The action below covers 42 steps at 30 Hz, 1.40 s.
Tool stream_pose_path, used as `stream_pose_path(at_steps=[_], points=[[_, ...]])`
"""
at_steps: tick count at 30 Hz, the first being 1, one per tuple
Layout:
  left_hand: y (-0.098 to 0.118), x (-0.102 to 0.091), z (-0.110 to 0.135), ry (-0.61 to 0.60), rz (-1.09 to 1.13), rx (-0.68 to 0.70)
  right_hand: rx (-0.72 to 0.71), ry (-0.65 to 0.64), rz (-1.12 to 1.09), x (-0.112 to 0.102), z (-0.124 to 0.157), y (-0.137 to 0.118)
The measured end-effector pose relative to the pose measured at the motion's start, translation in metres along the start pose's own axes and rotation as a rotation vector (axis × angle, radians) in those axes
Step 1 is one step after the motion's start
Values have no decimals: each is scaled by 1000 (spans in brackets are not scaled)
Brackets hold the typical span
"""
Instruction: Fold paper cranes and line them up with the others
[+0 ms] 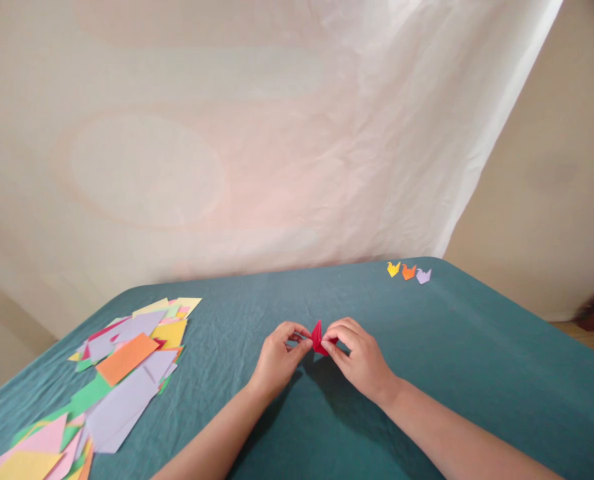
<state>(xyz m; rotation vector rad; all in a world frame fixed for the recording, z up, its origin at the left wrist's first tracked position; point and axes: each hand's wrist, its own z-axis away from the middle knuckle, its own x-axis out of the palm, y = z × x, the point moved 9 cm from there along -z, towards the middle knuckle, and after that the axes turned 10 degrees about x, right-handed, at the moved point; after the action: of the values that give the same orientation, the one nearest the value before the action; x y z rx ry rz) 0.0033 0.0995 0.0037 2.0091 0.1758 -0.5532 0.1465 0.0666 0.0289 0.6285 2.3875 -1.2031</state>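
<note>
A small red folded paper piece (317, 337), pointed at its top, is held just above the table between both hands. My left hand (285, 352) pinches its left side between thumb and fingers. On the right side, my right hand (353, 352) grips it the same way, and those fingertips hide part of the folds. Three finished paper cranes lie flat in a row at the far right: a yellow crane (393, 269), an orange crane (409, 272) and a lilac crane (423, 276).
Loose sheets of coloured paper (127, 407) spread in an overlapping pile along the table's left side. A dark green cloth (257, 300) covers the table. Behind its far edge hangs a pale sheet (277, 167).
</note>
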Motion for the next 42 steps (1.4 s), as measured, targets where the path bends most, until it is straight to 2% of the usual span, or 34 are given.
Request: stream_pose_path(at_steps=[3,6,12,17,23,33,37,42], points=[[3,15,5,-62,88,-19,17,14,1,-1,1,1],[1,22,8,-60,160,-40,13,-17,-25,2,1,0],[-10,15,4,-5,258,-84,-38,-76,-69,9,2,-5],[-13,17,3,-11,328,-119,93,-39,-41,8,1,10],[-14,17,4,-10,310,-105,212,12,-25,6,2,28],[-23,16,3,4,419,-143,175,-103,-145,12,-1,19],[-22,20,3,-19,482,-167,220,-106,-208,12,-2,23],[-20,19,5,-38,350,-152,330,-85,-277,13,0,35]])
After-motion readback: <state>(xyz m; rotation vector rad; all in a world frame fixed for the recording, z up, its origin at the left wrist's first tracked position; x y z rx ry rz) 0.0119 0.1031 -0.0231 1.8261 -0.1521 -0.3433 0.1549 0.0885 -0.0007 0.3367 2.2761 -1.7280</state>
